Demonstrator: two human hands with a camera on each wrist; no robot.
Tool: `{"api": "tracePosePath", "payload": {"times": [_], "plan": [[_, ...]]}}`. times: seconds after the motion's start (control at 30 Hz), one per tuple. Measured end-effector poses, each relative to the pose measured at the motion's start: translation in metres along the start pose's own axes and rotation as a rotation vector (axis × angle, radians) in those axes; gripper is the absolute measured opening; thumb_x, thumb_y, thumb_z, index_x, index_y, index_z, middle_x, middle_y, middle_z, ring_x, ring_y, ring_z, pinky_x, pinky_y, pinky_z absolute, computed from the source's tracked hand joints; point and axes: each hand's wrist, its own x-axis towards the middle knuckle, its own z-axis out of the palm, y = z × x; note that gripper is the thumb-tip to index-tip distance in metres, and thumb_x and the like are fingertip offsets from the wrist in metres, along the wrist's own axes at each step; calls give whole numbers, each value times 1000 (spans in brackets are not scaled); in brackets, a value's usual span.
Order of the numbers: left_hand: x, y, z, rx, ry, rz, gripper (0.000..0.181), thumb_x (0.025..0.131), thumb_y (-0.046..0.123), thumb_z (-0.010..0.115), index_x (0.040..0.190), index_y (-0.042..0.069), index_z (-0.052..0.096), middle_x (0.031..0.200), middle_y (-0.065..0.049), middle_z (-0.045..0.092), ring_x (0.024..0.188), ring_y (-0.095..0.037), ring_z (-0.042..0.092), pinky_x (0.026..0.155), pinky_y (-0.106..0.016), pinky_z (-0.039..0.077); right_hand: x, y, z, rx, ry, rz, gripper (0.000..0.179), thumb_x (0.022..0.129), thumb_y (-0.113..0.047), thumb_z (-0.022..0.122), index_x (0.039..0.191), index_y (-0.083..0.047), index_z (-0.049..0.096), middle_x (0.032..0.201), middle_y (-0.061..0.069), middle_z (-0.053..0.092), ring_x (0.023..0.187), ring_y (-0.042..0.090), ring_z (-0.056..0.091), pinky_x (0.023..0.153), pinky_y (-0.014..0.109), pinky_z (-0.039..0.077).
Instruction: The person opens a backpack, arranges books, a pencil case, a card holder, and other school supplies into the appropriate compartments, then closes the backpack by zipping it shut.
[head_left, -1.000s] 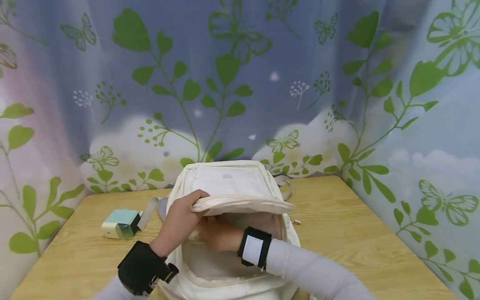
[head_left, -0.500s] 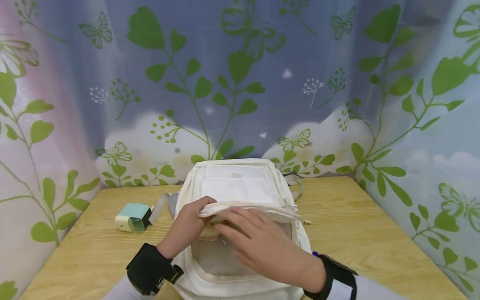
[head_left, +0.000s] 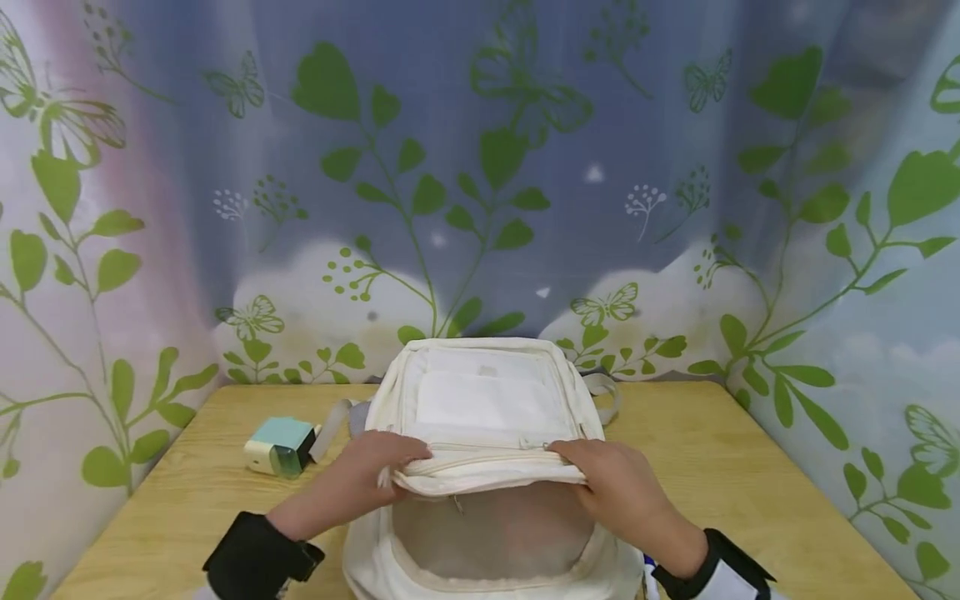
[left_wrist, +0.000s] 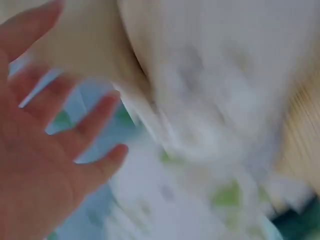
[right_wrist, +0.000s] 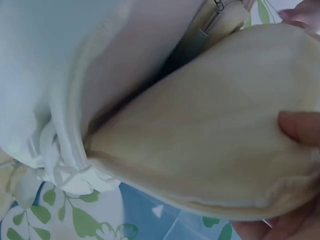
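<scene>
A cream backpack (head_left: pixel 487 404) lies on the table, its front compartment gaping towards me. My left hand (head_left: pixel 363 475) grips the left end of the compartment's flap (head_left: pixel 495 477), the right hand (head_left: pixel 630 492) its right end. In the right wrist view the thumb (right_wrist: pixel 302 127) presses the beige lining, with the other fingers behind it. The blurred left wrist view shows the left thumb in front of the flap and two fingertips behind it; the other fingers (left_wrist: pixel 95 117) are spread. A zip pull (head_left: pixel 458 504) hangs under the flap. The compartment's depth is hidden beneath it.
A small mint-and-cream box (head_left: pixel 281 446) with a dark translucent front stands left of the backpack. A grey strap (head_left: pixel 330 429) lies between them, and another strap loop (head_left: pixel 606 398) shows behind on the right. The wooden table (head_left: pixel 697 467) meets a patterned curtain (head_left: pixel 525 208).
My right hand has come out of the compartment and moved to the flap's right end. The flap has been lowered towards me. The left hand has stayed at its left end.
</scene>
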Motion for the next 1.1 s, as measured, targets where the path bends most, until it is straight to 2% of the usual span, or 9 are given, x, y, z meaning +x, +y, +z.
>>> {"api": "tracePosePath", "payload": {"times": [0.07,0.23,0.33,0.43,0.5,0.57,0.77,0.97,1.1], "plan": [[-11,-21,-10,82,53,-72,39,79,13,73,116,14,62,118,-6,63,109,-26,59,91,-42,46,-3,-1,2,-27,27,29,35,73,-10,77,104,-20,66,96,-6,71,80,11,68,60,25,51],[-34,-76,-28,142,164,-495,44,91,19,60,129,-1,49,126,-28,49,110,-47,49,88,-55,42,-4,-3,4,-61,82,75,42,68,1,75,104,-18,66,94,-5,71,78,12,67,58,26,51],[-43,-106,-33,139,90,-693,67,93,35,55,139,-6,29,133,-40,29,110,-63,35,85,-67,33,-2,-2,4,-49,98,74,42,69,1,74,105,-19,66,93,-6,71,78,11,67,60,26,52],[-50,-131,-28,106,-29,-805,90,90,54,51,143,-7,12,137,-45,10,109,-73,21,84,-75,27,-1,-1,5,-49,109,62,42,68,0,75,104,-19,65,93,-6,71,77,11,67,60,27,52],[-53,-142,-21,51,-67,-828,96,89,56,51,144,-8,5,137,-46,2,110,-74,20,84,-74,28,-2,-1,5,-44,119,54,41,68,0,76,104,-18,65,93,-6,71,76,11,66,60,28,52],[-55,-148,-16,25,-59,-824,95,90,54,51,144,-9,4,135,-46,4,108,-69,29,82,-68,35,-3,-1,5,-36,122,49,41,68,-1,76,104,-18,65,93,-6,70,77,11,67,61,28,52],[-62,-141,-15,30,-43,-733,86,89,45,57,141,-12,19,128,-45,27,104,-55,46,77,-51,45,-1,3,3,-8,107,49,41,72,1,72,107,-20,65,95,-7,70,77,8,66,63,25,51],[-81,-103,-27,122,-187,-714,93,80,62,59,136,-9,37,123,-37,47,106,-45,53,78,-49,46,7,3,5,1,115,83,40,72,2,72,106,-17,65,98,-4,70,82,13,67,65,29,53],[-93,-70,-38,86,-248,-701,88,78,64,60,137,0,42,127,-29,52,109,-40,55,79,-50,47,14,4,6,14,143,83,36,73,-1,74,104,-17,65,97,-3,70,82,14,68,65,31,54]]}}
